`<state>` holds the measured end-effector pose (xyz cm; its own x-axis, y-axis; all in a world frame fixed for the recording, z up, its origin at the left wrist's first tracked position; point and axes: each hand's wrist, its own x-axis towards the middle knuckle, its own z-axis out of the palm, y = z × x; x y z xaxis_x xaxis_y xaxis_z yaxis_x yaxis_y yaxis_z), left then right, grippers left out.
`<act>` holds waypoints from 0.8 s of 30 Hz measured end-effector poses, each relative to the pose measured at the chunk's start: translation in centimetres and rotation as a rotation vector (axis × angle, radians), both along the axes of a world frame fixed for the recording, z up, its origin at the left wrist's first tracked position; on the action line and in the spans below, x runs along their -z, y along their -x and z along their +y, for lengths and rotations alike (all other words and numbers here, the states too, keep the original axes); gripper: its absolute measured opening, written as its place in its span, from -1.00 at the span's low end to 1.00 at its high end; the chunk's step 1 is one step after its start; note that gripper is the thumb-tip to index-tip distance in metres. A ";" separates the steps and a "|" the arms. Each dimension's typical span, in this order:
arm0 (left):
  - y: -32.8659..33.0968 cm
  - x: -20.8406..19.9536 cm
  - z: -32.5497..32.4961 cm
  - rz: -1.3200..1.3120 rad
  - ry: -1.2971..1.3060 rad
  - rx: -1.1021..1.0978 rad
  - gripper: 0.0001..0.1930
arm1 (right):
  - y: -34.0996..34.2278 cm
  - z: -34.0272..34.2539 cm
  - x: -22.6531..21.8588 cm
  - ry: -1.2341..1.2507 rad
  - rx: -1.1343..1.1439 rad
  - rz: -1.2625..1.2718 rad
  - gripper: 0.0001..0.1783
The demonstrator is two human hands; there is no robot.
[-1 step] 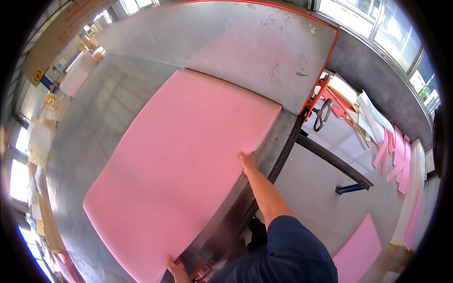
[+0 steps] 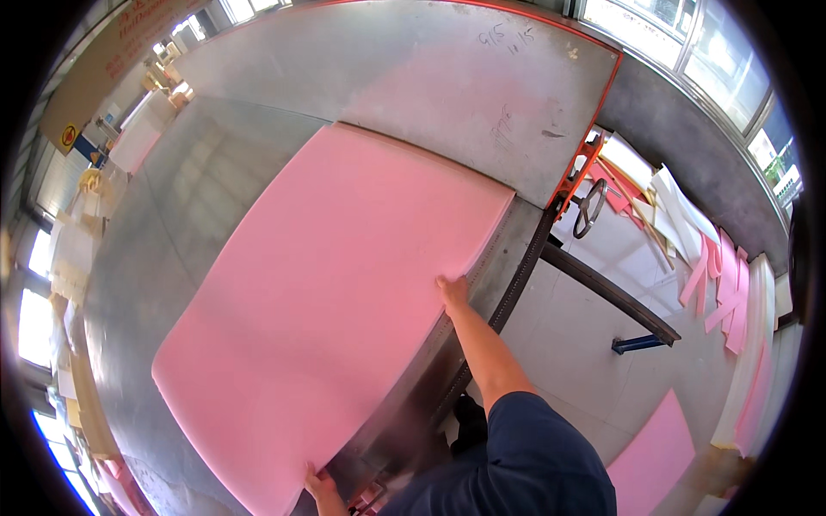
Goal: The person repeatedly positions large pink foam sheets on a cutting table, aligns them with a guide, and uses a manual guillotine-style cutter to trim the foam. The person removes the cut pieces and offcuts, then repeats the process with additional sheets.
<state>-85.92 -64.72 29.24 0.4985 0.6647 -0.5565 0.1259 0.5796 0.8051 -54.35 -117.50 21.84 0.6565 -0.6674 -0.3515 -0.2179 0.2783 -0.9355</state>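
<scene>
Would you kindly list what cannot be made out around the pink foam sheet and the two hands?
Head view only:
- Left hand: fingers hidden under the pink foam sheet; wrist cut off by the lower edge.
- Right hand: fingertips hidden on the sheet's edge.
- Metal table: underside hidden.
- Foam offcuts: blurred by rim distortion.

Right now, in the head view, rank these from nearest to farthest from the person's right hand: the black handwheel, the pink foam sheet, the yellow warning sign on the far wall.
From the right hand:
1. Pink foam sheet: under the fingers, at its right edge.
2. Black handwheel: up and to the right, beside the table's orange corner.
3. Yellow warning sign: far upper left, across the table.
</scene>
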 end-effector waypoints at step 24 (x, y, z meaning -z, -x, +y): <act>1.8 3.5 1.1 -0.142 0.344 -0.072 -0.59 | 0.6 -1.8 1.8 0.335 -0.039 0.300 -0.47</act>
<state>-87.74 -63.61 25.74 0.5454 0.4872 -0.6820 -0.0240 0.8224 0.5683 -54.91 -119.25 19.99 0.5852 -0.7539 -0.2985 -0.4973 -0.0429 -0.8665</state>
